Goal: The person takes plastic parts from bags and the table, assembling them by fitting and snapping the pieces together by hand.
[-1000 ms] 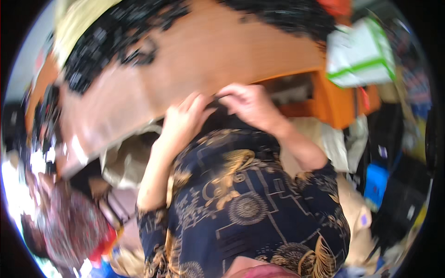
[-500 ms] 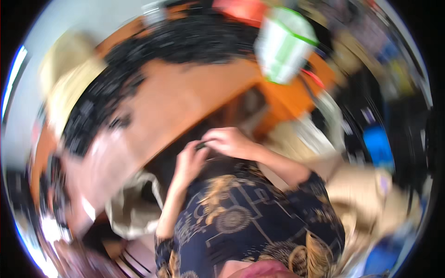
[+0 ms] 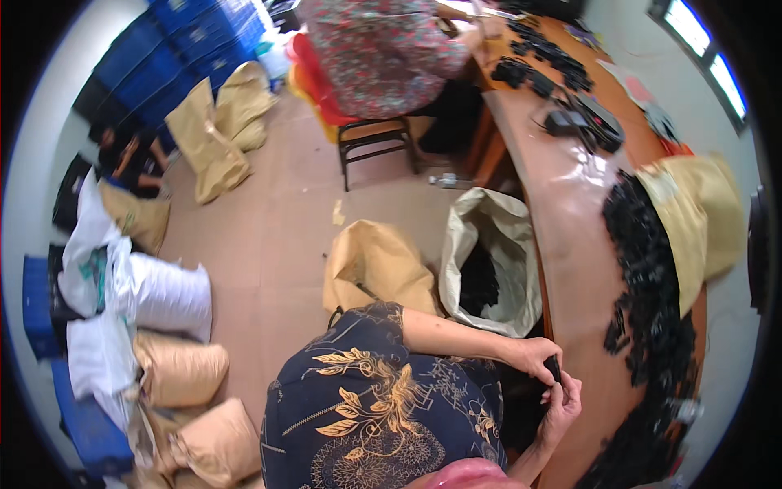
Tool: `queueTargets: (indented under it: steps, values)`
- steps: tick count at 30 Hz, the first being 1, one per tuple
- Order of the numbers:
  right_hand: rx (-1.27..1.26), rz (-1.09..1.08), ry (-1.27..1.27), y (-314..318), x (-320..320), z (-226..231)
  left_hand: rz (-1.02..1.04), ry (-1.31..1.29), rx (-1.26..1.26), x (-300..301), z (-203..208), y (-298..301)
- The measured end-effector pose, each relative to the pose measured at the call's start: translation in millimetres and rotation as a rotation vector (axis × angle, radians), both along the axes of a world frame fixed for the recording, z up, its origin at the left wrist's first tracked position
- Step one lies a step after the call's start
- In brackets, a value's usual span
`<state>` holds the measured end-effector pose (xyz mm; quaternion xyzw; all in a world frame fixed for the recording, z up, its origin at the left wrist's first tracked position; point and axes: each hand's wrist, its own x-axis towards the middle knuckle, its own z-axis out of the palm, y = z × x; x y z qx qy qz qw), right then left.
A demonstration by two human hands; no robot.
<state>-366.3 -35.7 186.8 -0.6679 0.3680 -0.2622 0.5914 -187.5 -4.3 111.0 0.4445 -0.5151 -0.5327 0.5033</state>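
Note:
A small black part is pinched at the end of my left hand, whose arm stretches across from the dark patterned sleeve. Just below, my right hand has its fingers closed up against the same part's lower end. What kind of part it is cannot be made out. Both hands are held at the near edge of the brown table. A long heap of similar black parts lies on the tabletop beyond them. An open white sack with black pieces inside stands beside my left arm.
An open brown paper sack stands near the white one. A yellowish sack leans over the heap. Another person sits at the table's far end on a chair. Filled sacks and blue crates line the left side.
The view has swung round to the left, so the table now lies at the right and the floor shows. My hands stay together at the small black part.

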Motion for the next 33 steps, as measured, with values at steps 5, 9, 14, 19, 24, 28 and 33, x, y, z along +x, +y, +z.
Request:
queueTargets:
  steps: [5,9,14,19,24,28,33]
  values:
    - [0.185,0.15,-0.019,-44.2,43.6,-25.8,0.241,0.412,0.272,20.5,0.0,16.5]
    - [0.349,0.213,-0.03,-69.3,61.6,-38.7,0.338,0.627,0.325,26.3,4.1,16.2]
    - [0.321,0.324,-0.042,-85.0,89.9,-44.1,0.463,0.641,0.24,45.3,13.6,10.2]
    - [0.184,0.319,-0.034,-77.3,122.3,-39.6,0.517,0.624,0.178,66.7,11.0,11.4]
    - [0.002,0.463,0.131,-84.8,142.2,-38.6,0.633,0.826,0.261,65.8,8.9,19.9]
    - [-0.009,0.535,0.136,-83.3,152.0,-44.2,0.657,0.979,0.259,63.0,-3.7,28.3]
    - [0.241,0.543,0.184,-85.2,160.0,-43.5,0.703,0.992,0.216,64.1,-16.3,21.8]
